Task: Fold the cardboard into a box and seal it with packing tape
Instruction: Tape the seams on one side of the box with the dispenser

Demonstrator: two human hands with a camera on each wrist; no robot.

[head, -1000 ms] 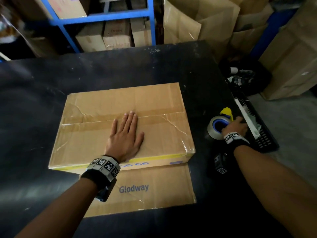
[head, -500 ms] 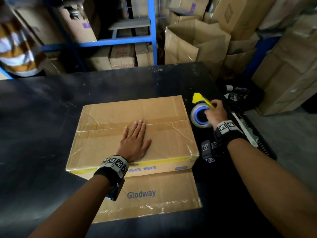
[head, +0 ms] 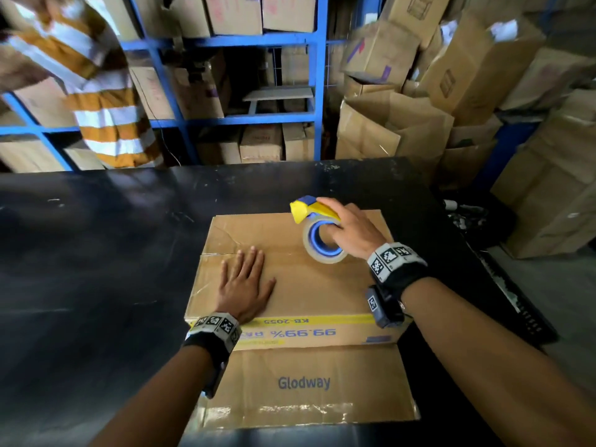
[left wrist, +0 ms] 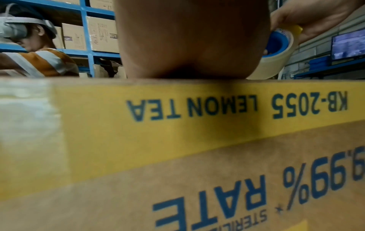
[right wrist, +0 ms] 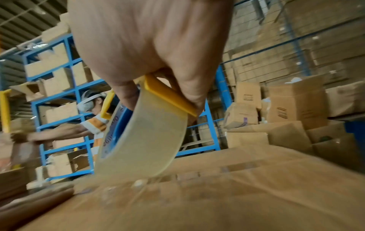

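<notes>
A flat brown cardboard box [head: 309, 285] with a yellow printed stripe lies on the black table [head: 96, 253], its near flap marked "Glodway" [head: 306, 382] spread toward me. My left hand [head: 245, 282] lies flat on the box top, fingers straight, just below the centre seam. My right hand [head: 351, 230] grips a roll of clear packing tape [head: 322, 243] with a blue core and a yellow cutter, held over the right part of the box top. In the right wrist view the tape roll [right wrist: 142, 140] hangs just above the cardboard [right wrist: 217, 195]. The left wrist view shows the box's side [left wrist: 177, 125] close up.
Another person in an orange and white striped shirt [head: 96, 101] bends at the blue shelving [head: 225, 121] behind the table. Stacked cardboard cartons [head: 451, 75] fill the back right. A black crate [head: 509, 301] sits at the table's right edge.
My right hand has lifted the tape roll from the table's right side and carried it left over the box top. My left hand has stayed flat on the box.
</notes>
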